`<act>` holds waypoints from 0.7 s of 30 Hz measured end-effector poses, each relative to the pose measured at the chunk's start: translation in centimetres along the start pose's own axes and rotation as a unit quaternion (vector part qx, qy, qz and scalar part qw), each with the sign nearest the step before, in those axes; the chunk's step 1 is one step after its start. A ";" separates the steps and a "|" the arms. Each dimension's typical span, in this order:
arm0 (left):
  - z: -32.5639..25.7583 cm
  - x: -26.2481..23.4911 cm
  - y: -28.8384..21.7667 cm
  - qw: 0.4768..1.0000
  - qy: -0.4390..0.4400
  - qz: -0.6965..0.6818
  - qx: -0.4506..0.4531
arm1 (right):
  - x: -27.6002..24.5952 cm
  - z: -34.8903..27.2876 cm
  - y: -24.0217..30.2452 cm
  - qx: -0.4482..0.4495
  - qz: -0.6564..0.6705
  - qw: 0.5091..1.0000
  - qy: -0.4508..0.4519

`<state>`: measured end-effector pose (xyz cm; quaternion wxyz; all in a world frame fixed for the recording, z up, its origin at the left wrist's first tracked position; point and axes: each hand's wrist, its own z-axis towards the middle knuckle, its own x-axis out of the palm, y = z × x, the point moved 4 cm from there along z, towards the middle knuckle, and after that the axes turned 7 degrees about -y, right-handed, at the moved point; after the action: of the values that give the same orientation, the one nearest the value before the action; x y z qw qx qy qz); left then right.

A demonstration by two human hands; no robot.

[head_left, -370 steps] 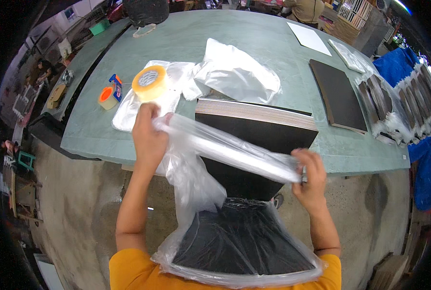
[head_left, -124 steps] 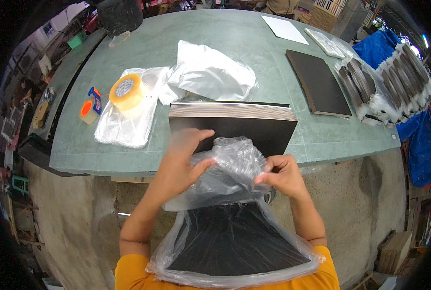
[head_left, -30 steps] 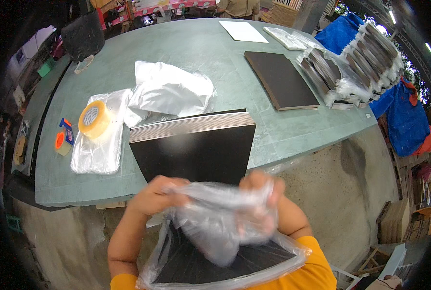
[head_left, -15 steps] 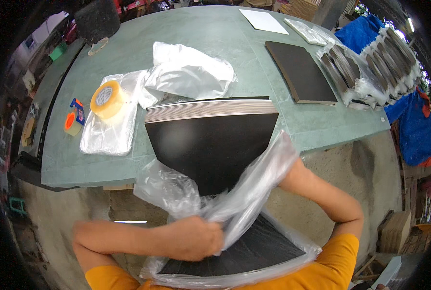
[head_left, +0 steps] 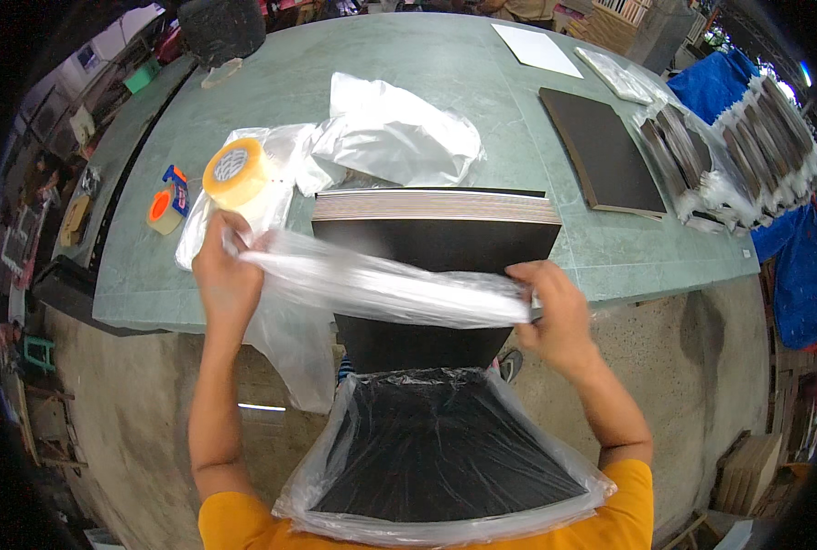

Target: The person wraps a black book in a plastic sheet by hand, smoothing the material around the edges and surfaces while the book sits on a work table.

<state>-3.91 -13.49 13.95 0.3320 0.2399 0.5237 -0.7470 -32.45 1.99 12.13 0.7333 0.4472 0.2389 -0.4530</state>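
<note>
My left hand (head_left: 229, 282) and my right hand (head_left: 555, 317) are closed on the two ends of a gathered clear plastic bag (head_left: 399, 286), pulled taut between them. A loose part of the bag hangs down near my left forearm. Behind it a thick stack of black boards (head_left: 434, 240) with pale layered edges leans at the table's near edge. Nearest my body lies a black board wrapped in clear plastic (head_left: 445, 449). Just beyond my left hand, a large roll of clear tape (head_left: 236, 172) sits on a pile of folded plastic bags (head_left: 278, 163).
On the green table (head_left: 399, 55) a tape dispenser (head_left: 168, 203) stands left and crumpled plastic (head_left: 399, 128) lies mid-table. To the right are a flat stack of black boards (head_left: 603, 154), plastic-wrapped bundles (head_left: 756, 151), and a white sheet (head_left: 537, 49).
My left hand has risen up and left from the wrapped board, and my right hand is slightly lower. The bag now stretches sideways between them, above the wrapped board.
</note>
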 end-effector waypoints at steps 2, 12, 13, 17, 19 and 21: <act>0.1 0.3 -0.5 0.984 -0.111 -0.011 0.139 | -0.5 1.1 -0.4 -0.029 -0.095 0.988 -0.118; -3.9 0.1 -2.3 0.946 0.036 -0.062 0.317 | -4.2 -1.5 -3.4 0.091 0.135 0.984 -0.074; -3.2 -0.1 -1.2 0.943 0.114 -0.163 0.266 | -4.6 -2.0 -4.5 0.152 0.281 0.947 -0.031; -5.4 2.4 5.2 0.761 0.380 -0.515 -0.107 | -0.8 -6.2 -7.5 0.266 0.610 0.709 0.233; -8.7 6.2 10.7 0.724 0.475 -0.457 -0.203 | 4.6 -9.8 -8.7 0.350 0.649 0.611 0.287; -13.0 10.8 14.7 0.586 0.565 -0.474 -0.335 | 10.8 -16.2 -11.4 0.462 0.613 0.573 0.287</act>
<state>0.00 -7.27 -7.20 -0.3749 0.2031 0.8586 -0.2846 -36.46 9.10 -8.93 0.4222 0.8718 -0.1360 0.2077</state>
